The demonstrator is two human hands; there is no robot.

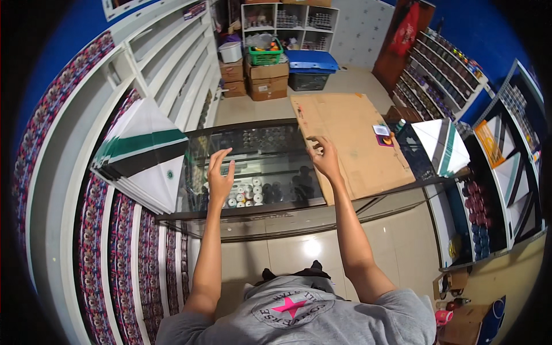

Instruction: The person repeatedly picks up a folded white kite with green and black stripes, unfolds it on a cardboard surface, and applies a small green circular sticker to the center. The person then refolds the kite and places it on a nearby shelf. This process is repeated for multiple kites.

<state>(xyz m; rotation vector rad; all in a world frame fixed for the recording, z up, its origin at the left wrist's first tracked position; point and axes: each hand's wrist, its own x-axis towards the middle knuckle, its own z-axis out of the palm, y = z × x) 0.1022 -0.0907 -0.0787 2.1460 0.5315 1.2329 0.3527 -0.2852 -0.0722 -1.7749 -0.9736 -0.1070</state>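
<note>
Cardboard sheet, broad and roughly four-sided, lies flat on the right-hand part of the glass worktop. Plain brown, matt face; faint smudges, reddish marks near the far left corner, a somewhat worn far edge. Small purple and white items sit toward its right side.

Right hand over the sheet's left edge, fingers bent, thumb near the index; grip slack, nothing seen in it. Contact with the board: cannot tell. Left hand above the bare glass, thumb apart from fingers, grip open, holding nothing.

Worktop: smooth, glossy pane in a dark frame, catching reflections. Beneath it, white spools, rounded, with pale ends and dark centres.

Left of the glass, stack of folded white pieces, cloth-like, pointed corners, crossed by green and black bands, layered edges showing. Similar banded stack right of the cardboard, sharply creased, diamond-shaped in outline. Floor tiles pale, shiny.
</note>
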